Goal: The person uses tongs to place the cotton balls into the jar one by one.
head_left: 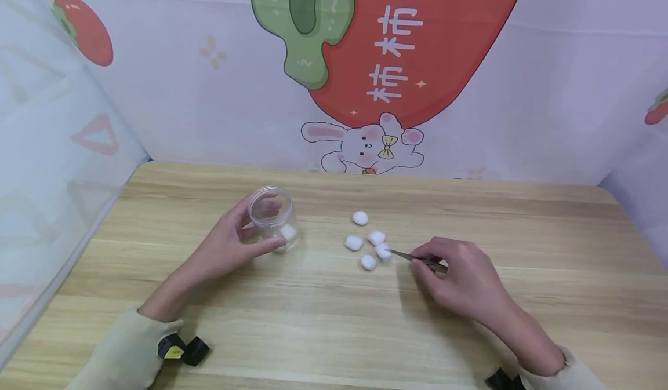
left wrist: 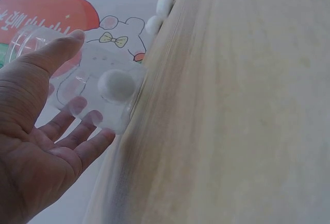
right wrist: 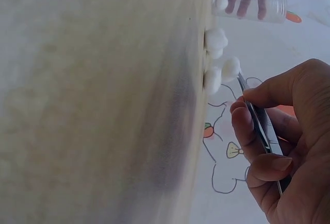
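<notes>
In the head view my left hand holds a clear open-topped jar, thumb on one side and fingers round the other. White cotton balls lie at the jar's bottom; one shows large through its wall in the left wrist view. My right hand pinches metal tweezers. Their tips meet a cotton ball, which looks raised off the table in the right wrist view. Several other cotton balls lie close by, between the jar and the tweezers.
All this is on a wood-grain table. A printed cloth with a rabbit and red fruit hangs behind its far edge, and another cloth stands at the left. Small black devices sit at both wrists.
</notes>
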